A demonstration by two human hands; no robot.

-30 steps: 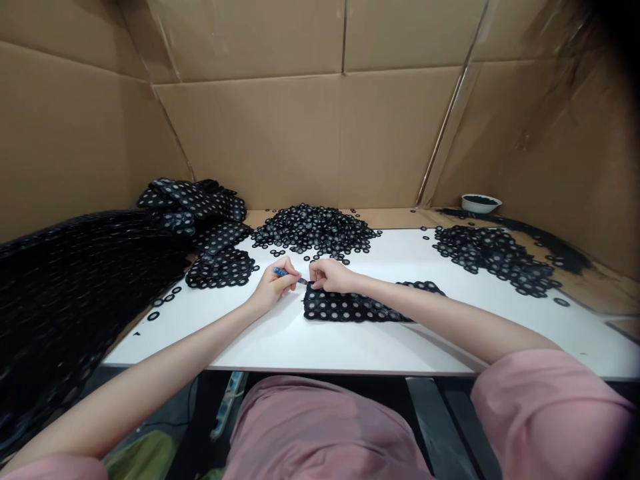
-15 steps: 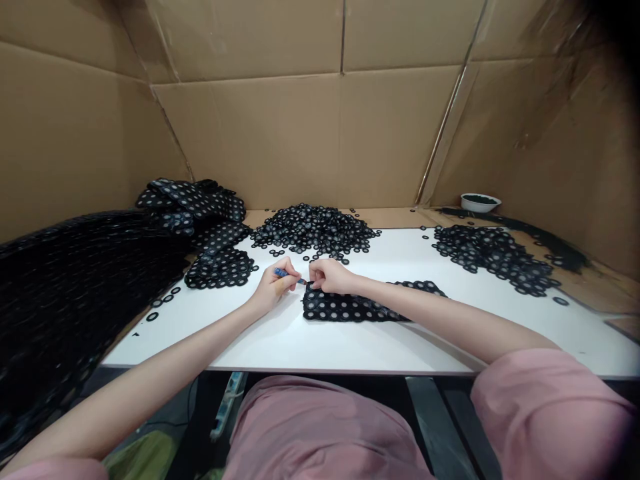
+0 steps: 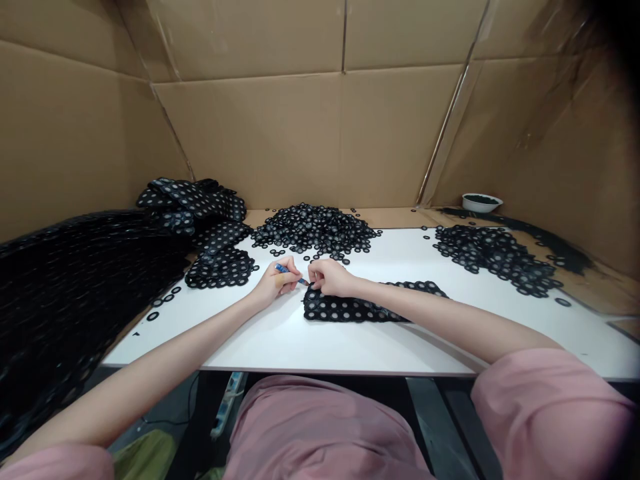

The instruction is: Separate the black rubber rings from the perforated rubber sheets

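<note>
A slim blue pen-like tool (image 3: 281, 268) is pinched in my left hand (image 3: 276, 283), its dark tip reaching to the right. That tip meets the upper left corner of a black sheet of linked rings (image 3: 345, 310), which lies flat on the white table. My right hand (image 3: 330, 276) is closed at the same corner, thumb and fingers pinching the sheet's edge. What exactly sits between those fingertips is too small to make out. My right forearm hides part of the sheet.
Loose black rings form a heap (image 3: 313, 230) behind my hands and a second pile (image 3: 495, 257) at the right. Folded ring sheets (image 3: 220, 267) and a large black mass (image 3: 75, 287) fill the left. A white bowl (image 3: 481, 203) stands far right, before cardboard walls (image 3: 260, 140).
The tool in my left hand has tilted slightly, its tip still at the sheet's corner. Both hands otherwise stay nearly in place.
</note>
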